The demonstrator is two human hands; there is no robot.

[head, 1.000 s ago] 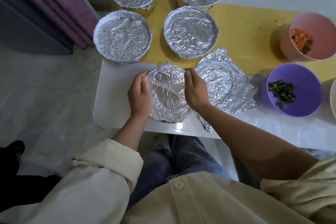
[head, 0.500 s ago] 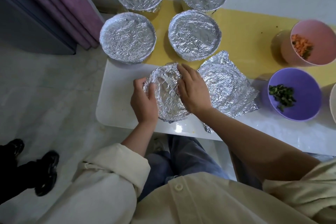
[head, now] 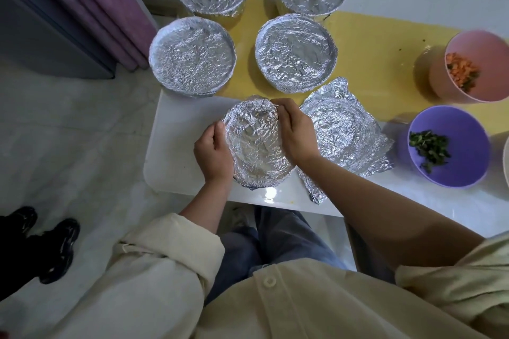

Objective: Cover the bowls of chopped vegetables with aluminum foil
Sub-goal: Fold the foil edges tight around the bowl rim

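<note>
A crumpled foil sheet (head: 256, 143) lies moulded over a bowl that is almost wholly hidden under it, close to the near edge of the white table (head: 176, 129), towards its near-left corner. The left hand (head: 213, 154) curls its fingers round the sheet's left rim. The right hand (head: 294, 135) curls over the far-right rim, pinching the foil down.

Bare table runs from the left hand to the left edge. Just right of the right hand lies spare foil (head: 347, 132), its near corner almost at the near edge.

Four covered bowls (head: 296, 52) stand in a square at the far-left corner, partly on a yellow mat (head: 371, 44).

By the right edge, uncovered, stand a pink bowl (head: 493, 63) of orange pieces and a purple bowl (head: 462, 146) of chopped greens.
</note>
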